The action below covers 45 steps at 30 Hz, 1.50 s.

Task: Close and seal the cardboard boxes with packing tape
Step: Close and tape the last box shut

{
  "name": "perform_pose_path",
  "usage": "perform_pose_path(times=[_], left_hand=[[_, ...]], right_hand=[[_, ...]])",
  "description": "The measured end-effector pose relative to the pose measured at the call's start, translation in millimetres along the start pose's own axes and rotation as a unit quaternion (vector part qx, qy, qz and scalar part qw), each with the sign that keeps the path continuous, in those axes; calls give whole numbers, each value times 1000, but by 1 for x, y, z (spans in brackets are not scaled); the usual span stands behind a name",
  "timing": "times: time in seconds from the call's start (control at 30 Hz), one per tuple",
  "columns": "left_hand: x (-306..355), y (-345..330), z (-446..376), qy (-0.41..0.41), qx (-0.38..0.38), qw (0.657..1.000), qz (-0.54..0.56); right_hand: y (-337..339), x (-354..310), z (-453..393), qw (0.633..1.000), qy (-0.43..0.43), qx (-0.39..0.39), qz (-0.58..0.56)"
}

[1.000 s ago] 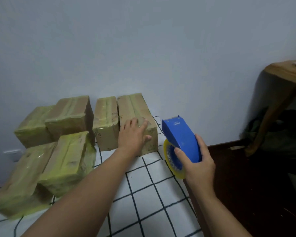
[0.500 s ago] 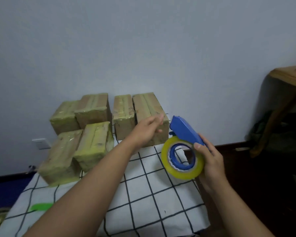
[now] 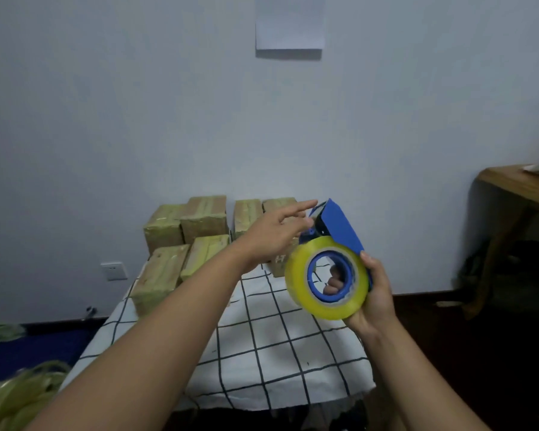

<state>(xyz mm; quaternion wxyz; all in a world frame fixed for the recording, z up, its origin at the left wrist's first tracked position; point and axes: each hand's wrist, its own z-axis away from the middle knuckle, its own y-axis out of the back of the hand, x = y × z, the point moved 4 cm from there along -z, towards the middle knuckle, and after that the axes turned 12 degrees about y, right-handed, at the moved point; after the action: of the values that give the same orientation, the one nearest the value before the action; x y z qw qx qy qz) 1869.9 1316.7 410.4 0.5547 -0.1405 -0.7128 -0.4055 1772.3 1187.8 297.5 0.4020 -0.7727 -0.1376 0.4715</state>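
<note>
Boxes (image 3: 199,231): taped, clustered at the counter's (image 3: 262,353) far end by the wall.
Tape dispenser (image 3: 333,259): blue, yellow roll, above the counter's right edge.
Right hand (image 3: 375,300): grips the dispenser.
Left hand (image 3: 277,231): fingers extended, reaching the dispenser's front.

Boxes (image 3: 199,231) at table's (image 3: 262,353) far edge against wall; tape dispenser (image 3: 330,259) right, nearer; desk (image 3: 517,188) far right.

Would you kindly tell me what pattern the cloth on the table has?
White with a black grid of squares, tablecloth, seen in the head view.
</note>
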Motion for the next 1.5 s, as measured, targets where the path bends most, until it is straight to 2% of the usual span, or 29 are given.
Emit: perform_pose_path(times=[0.1, 0.23, 0.43, 0.53, 0.67, 0.8, 0.97, 1.2, 1.4, 1.5], left_hand=[[15, 1, 15, -38, 14, 999, -24], [18, 9, 23, -36, 68, 997, -14], [5, 15, 29, 11, 167, 985, 38], [-13, 9, 19, 81, 157, 973, 150], [-28, 5, 12, 132, 131, 936, 297], [-41, 5, 9, 185, 100, 903, 374], [-56, 7, 9, 215, 67, 861, 457], [-87, 24, 13, 258, 75, 849, 455], [-95, 35, 19, 303, 41, 881, 362], [-105, 34, 19, 326, 22, 886, 330]], right_hand=[[-18, -1, 6, 998, -3, -40, -40], [-34, -6, 13, 999, 18, -21, -42], [-39, -12, 11, 993, 89, -39, 59], [-35, -11, 6, 982, 125, -44, 134], [-22, -9, 5, 970, 136, -1, 199], [-19, -9, 7, 952, 153, 11, 266], [-18, -7, 9, 924, 157, -15, 349], [-24, -11, 13, 892, 157, -78, 417], [-24, -9, 13, 832, 143, -165, 510], [-25, -8, 14, 804, 149, -188, 544]])
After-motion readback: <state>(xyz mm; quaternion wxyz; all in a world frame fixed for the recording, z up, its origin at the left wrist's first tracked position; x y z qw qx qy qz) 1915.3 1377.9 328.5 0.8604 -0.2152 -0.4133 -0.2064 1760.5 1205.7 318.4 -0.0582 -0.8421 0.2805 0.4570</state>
